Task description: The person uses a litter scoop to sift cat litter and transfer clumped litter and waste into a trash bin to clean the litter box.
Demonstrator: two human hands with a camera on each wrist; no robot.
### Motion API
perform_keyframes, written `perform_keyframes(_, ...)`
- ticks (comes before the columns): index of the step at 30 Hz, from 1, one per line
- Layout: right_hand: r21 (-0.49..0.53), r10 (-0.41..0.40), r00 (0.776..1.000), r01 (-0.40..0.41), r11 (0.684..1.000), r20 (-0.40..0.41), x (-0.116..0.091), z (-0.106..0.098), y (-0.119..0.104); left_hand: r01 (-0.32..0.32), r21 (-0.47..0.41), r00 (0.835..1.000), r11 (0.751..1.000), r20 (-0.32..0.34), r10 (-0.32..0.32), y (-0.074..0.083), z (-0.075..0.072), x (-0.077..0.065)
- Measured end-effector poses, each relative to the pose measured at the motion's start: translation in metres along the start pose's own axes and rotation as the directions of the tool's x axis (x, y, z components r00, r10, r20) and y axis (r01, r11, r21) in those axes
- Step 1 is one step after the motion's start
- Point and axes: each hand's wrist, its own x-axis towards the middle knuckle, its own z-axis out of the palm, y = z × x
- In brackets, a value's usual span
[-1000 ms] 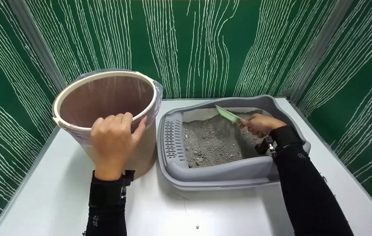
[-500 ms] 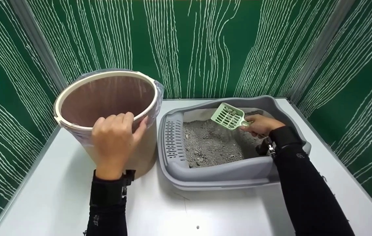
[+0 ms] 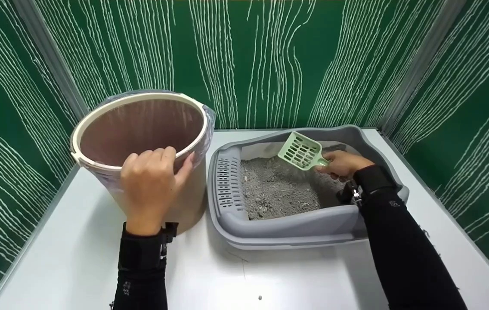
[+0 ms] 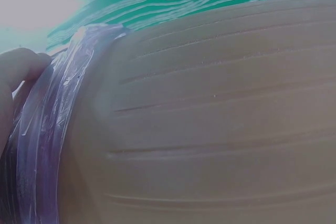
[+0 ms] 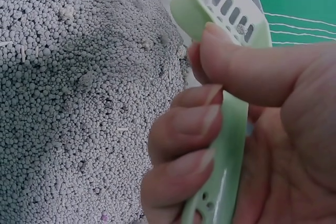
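Note:
My right hand grips the handle of a light green slotted litter scoop, its fingers and thumb wrapped round it in the right wrist view. The scoop is raised over the grey cat litter and tilted, with a small bit of litter on its slots. That litter lies in a grey litter box. On the left, my left hand grips the near rim of a tan trash bin, thumb outside. A clear plastic liner is folded over the bin's rim. The bin leans toward me.
Both containers stand on a white table, the bin close beside the box's perforated left end. Green walls with white wavy lines enclose the back and sides. A small grey pellet lies near the table's front.
The scoop has turned from edge-on to show its slotted face, and the litter clumps on it have mostly dropped away. My left hand keeps its grip on the bin.

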Motion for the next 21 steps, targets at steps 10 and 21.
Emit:
perform_keyframes(10,-0.014,-0.057,0.995,0.058,0.998,0.087,-0.008,-0.009,-0.015,0.004,-0.005,1.000,1.000,0.014,-0.004,0.002,0.001,-0.002)
perform_keyframes(21,-0.164,-0.048,0.996,0.061,0.985,0.081,-0.044,-0.050,-0.112,0.008,0.002,1.000,1.000,-0.003,-0.008,0.001,0.001,0.000)
